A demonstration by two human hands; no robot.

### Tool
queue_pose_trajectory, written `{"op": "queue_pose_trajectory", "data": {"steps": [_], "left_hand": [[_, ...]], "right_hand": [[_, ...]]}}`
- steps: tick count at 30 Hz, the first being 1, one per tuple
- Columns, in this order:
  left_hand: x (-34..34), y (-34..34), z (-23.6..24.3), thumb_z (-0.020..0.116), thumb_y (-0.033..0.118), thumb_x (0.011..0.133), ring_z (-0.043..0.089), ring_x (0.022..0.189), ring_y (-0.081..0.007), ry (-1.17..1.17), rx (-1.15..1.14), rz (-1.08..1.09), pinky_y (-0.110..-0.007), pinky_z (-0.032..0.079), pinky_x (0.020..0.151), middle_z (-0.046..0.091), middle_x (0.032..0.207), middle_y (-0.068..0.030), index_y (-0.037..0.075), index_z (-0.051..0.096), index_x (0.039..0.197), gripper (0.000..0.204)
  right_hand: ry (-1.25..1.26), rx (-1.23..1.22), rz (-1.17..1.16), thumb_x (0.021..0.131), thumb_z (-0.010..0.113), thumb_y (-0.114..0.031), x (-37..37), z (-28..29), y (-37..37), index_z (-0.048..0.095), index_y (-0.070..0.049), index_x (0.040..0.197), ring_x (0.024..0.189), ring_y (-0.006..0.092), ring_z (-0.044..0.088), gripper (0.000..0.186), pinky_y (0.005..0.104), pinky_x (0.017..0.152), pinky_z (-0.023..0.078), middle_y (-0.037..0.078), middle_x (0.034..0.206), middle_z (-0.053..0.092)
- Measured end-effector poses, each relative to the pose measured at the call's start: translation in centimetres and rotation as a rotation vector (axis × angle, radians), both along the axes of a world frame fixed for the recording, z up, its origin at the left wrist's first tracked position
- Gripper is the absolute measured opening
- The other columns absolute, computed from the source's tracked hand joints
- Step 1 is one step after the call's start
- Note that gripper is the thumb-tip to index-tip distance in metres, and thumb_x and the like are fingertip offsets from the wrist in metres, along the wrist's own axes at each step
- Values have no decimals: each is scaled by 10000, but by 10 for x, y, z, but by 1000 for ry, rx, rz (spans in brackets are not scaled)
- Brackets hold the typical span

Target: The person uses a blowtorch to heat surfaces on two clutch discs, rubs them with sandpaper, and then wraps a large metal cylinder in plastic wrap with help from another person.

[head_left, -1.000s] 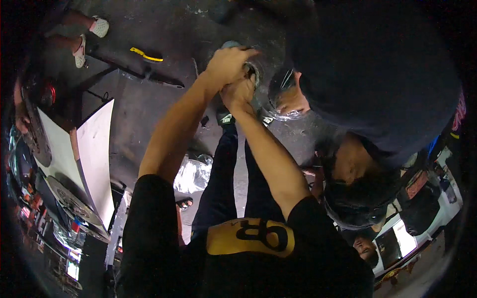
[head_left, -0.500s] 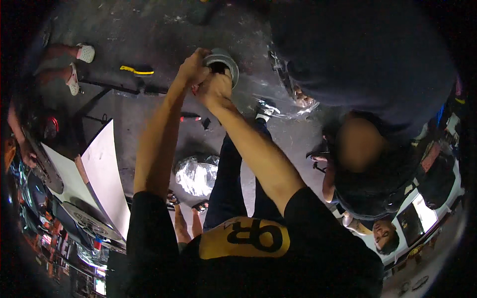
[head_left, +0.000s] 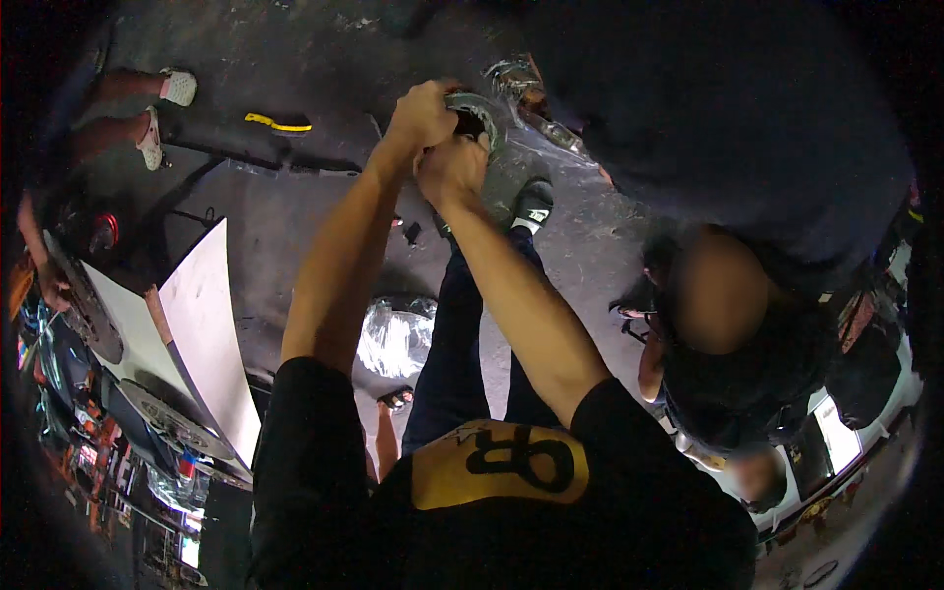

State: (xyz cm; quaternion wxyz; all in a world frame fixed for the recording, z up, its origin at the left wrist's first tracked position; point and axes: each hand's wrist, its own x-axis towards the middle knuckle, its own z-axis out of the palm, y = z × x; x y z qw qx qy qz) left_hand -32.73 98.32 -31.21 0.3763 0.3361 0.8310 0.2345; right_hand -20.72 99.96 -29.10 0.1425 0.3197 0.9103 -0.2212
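Observation:
Out in front of me both my hands are on a grey, translucent ring-shaped roll of clear plastic film (head_left: pixel 495 116), its hollow core dark. My left hand (head_left: pixel 423 116) is closed at the roll's left edge. Just below and to the right, my right hand (head_left: pixel 455 172) curls closed against its lower edge. Beyond the roll, to the right, is a long part wrapped in clear film (head_left: pixel 541 113), and loose film shows between it and the roll. What the wrapped part is, I cannot tell.
A person in dark clothing (head_left: pixel 728 138) fills the right side close by. A yellow-handled brush (head_left: pixel 278 123) lies on the dark floor at left. Crumpled clear plastic (head_left: pixel 398 336) lies left of my legs. White curved panels (head_left: pixel 208 329) stand at left, near another person's feet (head_left: pixel 149 138).
My hands and the roll have moved right and slightly farther away. The wrapped part has shifted left and away. My right-side foot shows more fully now.

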Motion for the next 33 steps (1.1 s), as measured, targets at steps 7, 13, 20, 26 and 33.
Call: {"op": "queue_pose_trajectory", "data": {"steps": [7,13,20,26,33], "left_hand": [[-15,-18,-19,690,203,778,659,1144,-429,176,154,-106,-497,526,1005,708,1212,-219,142,653,1354,580],[12,-15,-3,655,209,754,692,1083,-428,31,-13,414,-472,554,963,738,1123,-205,184,713,1279,529],[-26,-27,-3,668,134,793,705,1065,-406,397,216,35,-493,564,946,742,1108,-196,162,728,1233,445],[-37,-7,0,706,171,811,676,1124,-417,233,-223,131,-494,551,979,713,1197,-212,126,697,1273,465],[2,-18,24,717,190,787,683,1085,-451,112,-300,248,-500,556,966,709,1185,-239,90,645,1331,557]], "right_hand": [[26,-33,520,859,643,-208,2,-10,49,790,-98,911,1004,271,711,190,457,1089,393,122,985,764],[56,1,103,868,669,-228,-14,-14,3,732,-150,1177,1232,232,633,325,372,1089,433,76,1236,724],[168,-28,814,877,692,-267,-21,-40,48,734,-128,1179,1241,277,626,335,363,1179,385,95,1298,692],[63,-19,465,891,669,-323,-39,-19,9,762,-166,1137,1205,251,649,306,424,1133,398,43,1226,732],[-18,20,595,863,732,-299,4,-12,50,794,-104,911,1026,230,701,210,362,1122,374,111,979,774]]}}
